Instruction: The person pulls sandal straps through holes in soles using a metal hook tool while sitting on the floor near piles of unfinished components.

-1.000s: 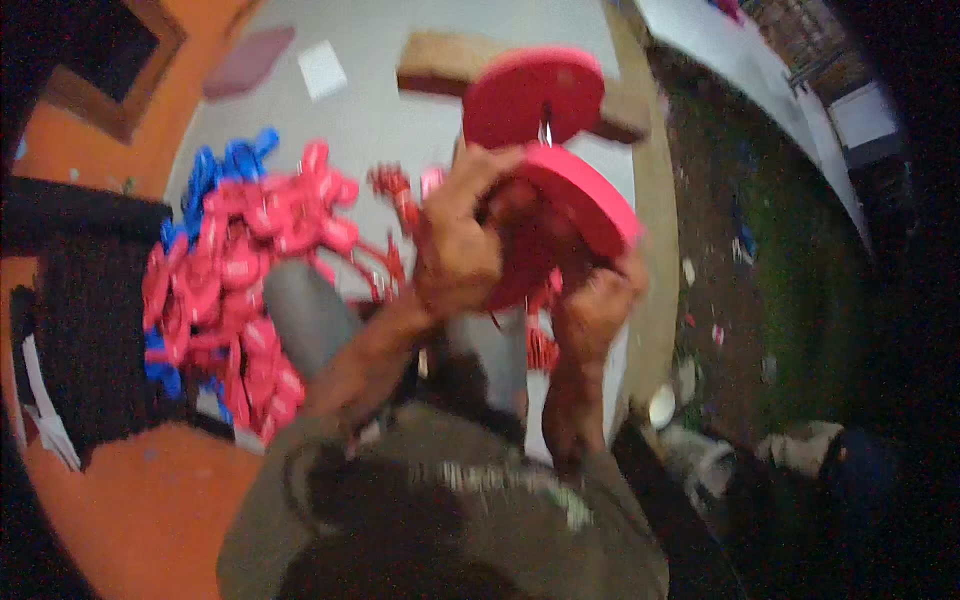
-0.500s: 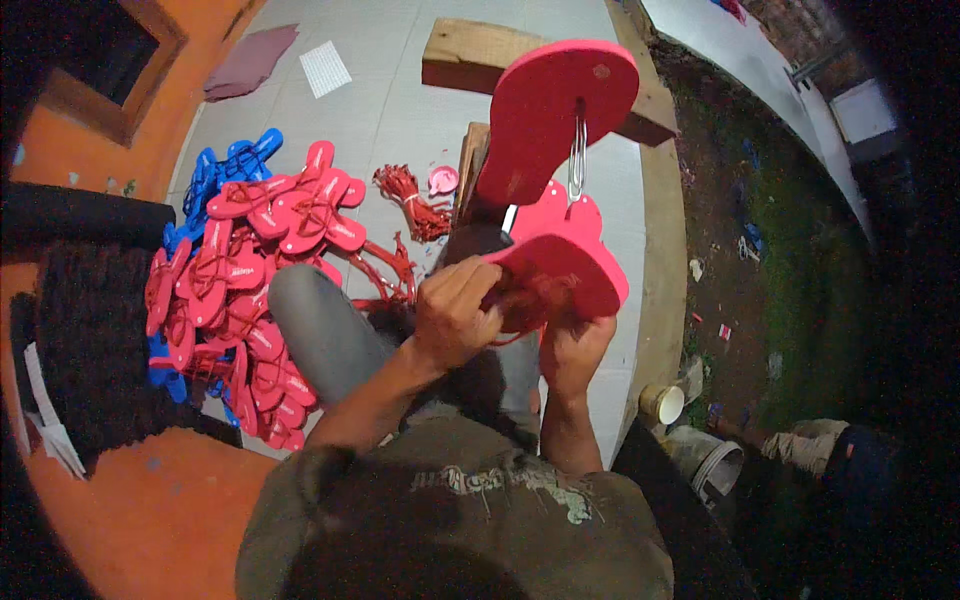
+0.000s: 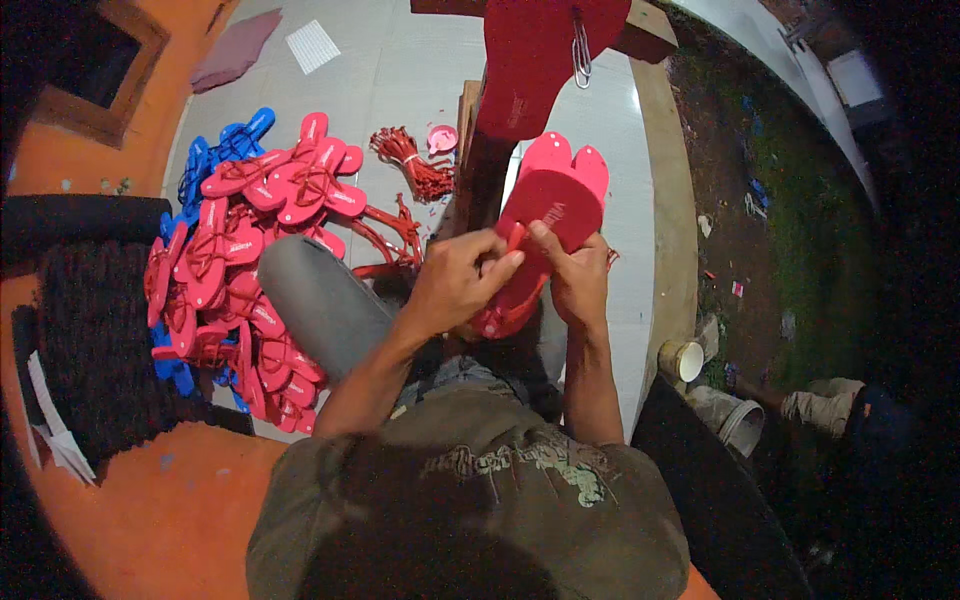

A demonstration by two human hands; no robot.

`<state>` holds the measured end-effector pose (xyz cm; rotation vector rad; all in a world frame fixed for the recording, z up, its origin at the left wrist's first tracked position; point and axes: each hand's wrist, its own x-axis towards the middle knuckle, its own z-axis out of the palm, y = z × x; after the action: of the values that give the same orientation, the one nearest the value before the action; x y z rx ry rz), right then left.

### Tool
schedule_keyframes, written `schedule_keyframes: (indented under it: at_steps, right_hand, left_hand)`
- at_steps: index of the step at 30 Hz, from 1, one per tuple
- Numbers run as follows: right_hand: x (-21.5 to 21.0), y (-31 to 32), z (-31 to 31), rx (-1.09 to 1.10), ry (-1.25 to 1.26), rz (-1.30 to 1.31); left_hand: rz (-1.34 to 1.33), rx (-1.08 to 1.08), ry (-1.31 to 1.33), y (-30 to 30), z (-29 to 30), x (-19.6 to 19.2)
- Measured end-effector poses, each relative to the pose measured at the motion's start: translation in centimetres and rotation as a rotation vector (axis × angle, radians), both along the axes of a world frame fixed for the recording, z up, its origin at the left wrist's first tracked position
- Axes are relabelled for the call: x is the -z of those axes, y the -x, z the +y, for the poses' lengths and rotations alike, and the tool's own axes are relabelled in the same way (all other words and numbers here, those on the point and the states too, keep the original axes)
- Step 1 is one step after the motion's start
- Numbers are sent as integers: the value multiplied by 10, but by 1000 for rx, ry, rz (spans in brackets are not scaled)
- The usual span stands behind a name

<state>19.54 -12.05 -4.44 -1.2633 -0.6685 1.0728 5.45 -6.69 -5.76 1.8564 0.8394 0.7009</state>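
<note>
Between my hands is a red flip-flop (image 3: 565, 205), its dark red footbed facing up and heel pointing away from me. My left hand (image 3: 455, 280) pinches its red rubber strap (image 3: 515, 237) at the left edge of the sole. On the other side, my right hand (image 3: 580, 285) grips the sole, thumb pressed on top. Just beyond stands a red sole (image 3: 545, 75) on a wooden stand, with a looped metal wire tool (image 3: 581, 55) at its right edge. Pink soles (image 3: 565, 155) show behind the held flip-flop.
To my left lies a heap of pink flip-flops (image 3: 215, 255), with blue ones (image 3: 240, 140) behind it. A bundle of red straps (image 3: 415, 165) and a small pink dish (image 3: 441, 138) are on the tiled floor. Buckets (image 3: 740, 425) stand at the right, past the floor's edge.
The held flip-flop has turned from its underside to its footbed and come nearer me. My left hand now pinches the strap. The view has shifted, so the stand sits higher.
</note>
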Motion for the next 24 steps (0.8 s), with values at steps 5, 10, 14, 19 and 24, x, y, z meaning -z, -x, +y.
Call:
schedule_keyframes:
  at_steps: [5,10,14,19,24]
  right_hand:
    - [30,-1,-6,104,29,-211]
    - [61,0,-8,293,12,-184]
    - [67,-3,6,287,-242,421]
    - [66,13,29,306,-237,751]
    - [54,15,3,-283,452,-80]
  left_hand:
    - [-41,13,36,-3,-6,14]
    - [-64,22,46,4,-20,39]
    - [-169,-260,-84,35,4,53]
    - [-700,-317,750,53,-3,87]
    - [-631,-413,720,89,29,72]
